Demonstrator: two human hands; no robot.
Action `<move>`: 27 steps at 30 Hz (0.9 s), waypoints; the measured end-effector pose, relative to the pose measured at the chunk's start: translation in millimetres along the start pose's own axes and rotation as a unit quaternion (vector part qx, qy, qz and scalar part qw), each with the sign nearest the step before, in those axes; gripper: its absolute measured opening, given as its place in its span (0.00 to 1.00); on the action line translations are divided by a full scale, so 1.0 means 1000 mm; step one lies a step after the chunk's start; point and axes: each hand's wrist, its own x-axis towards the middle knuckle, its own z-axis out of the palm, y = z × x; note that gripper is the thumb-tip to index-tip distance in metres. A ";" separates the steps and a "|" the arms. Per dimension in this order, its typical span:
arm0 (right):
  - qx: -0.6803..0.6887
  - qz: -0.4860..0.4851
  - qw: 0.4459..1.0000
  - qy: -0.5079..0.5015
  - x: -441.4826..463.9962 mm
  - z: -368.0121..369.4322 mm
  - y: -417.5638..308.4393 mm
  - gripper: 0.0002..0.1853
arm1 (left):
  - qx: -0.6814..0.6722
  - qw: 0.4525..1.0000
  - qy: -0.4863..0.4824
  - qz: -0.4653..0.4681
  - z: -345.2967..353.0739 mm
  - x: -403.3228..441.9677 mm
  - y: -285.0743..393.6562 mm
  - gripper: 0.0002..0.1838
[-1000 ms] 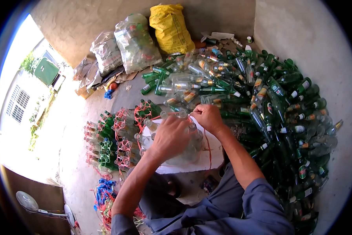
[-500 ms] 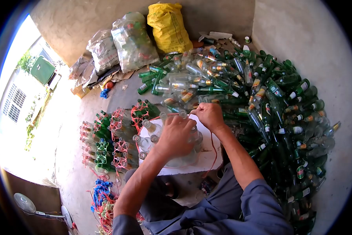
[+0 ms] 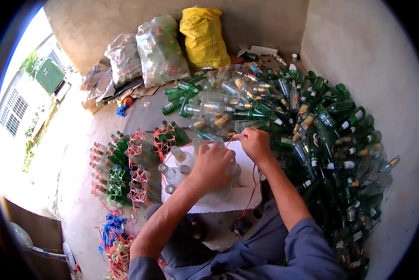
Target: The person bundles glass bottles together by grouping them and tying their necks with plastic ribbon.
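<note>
Clear btls stand grouped, necks up, on white tabletop in front of person; glass see-thru, mouths look uncapped, any contents too small to tell. L hand is over R side of group, fingers bent down at the necks; blurred, so can't tell if gripping. R hand just R of far necks, thumb + fingers pinched on red string, which also hangs below, across tabletop's R part + over near edge.

L of tabletop, on floor: bundles of green + clear btls, upright, red cord round the necks. R side: big loose heap of green + clear btls, lying every which way, some w/ labels. By back wall: printed white sack, contents unclear; clear plastic bag, full of pale + greenish items, bit of red; yellow sack, opaque, can't see in. Lower L, string tangle, blue/red/pale. Green bin outside, top L.
</note>
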 end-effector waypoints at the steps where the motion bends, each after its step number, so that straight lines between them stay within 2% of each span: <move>1: -0.012 -0.048 0.998 0.023 0.002 -0.004 -0.001 0.14 | 0.001 1.000 0.003 0.004 -0.001 -0.001 0.001 0.22; 3: -0.022 -0.129 0.990 0.049 0.010 -0.012 -0.009 0.13 | -0.002 1.000 0.012 0.007 -0.001 -0.002 0.002 0.21; 7: -0.044 -0.246 0.968 0.036 0.028 -0.033 -0.039 0.11 | -0.029 0.998 0.040 0.029 -0.001 -0.004 0.001 0.19; 14: -0.045 -0.450 0.886 -0.098 0.071 -0.020 -0.060 0.08 | -0.060 0.992 0.095 0.058 0.007 -0.003 -0.003 0.17; 16: -0.077 -0.451 0.876 -0.154 0.081 -0.009 -0.064 0.09 | -0.056 0.993 0.098 0.044 0.007 -0.004 -0.002 0.16; 18: -0.107 -0.450 0.862 -0.206 0.091 0.003 -0.069 0.11 | -0.056 0.998 0.026 0.020 0.002 -0.006 -0.001 0.23; 19: -0.072 -0.406 0.882 -0.227 0.094 0.010 -0.070 0.13 | -0.056 0.998 -0.011 0.008 0.000 -0.007 -0.001 0.26; 21: -0.066 -0.256 0.892 -0.368 0.102 0.011 -0.075 0.11 | -0.060 0.998 0.003 0.006 0.000 -0.008 0.000 0.28; 22: -0.019 -0.201 0.895 -0.398 0.103 0.011 -0.075 0.10 | -0.061 0.998 0.009 0.005 0.001 -0.010 -0.001 0.28; 25: 0.160 -0.070 0.896 -0.407 0.101 0.009 -0.066 0.12 | -0.074 0.993 0.080 0.038 -0.001 -0.013 -0.004 0.28; 27: 0.212 0.017 0.881 -0.422 0.095 0.015 -0.058 0.15 | -0.108 0.990 0.091 0.006 -0.009 -0.015 -0.003 0.24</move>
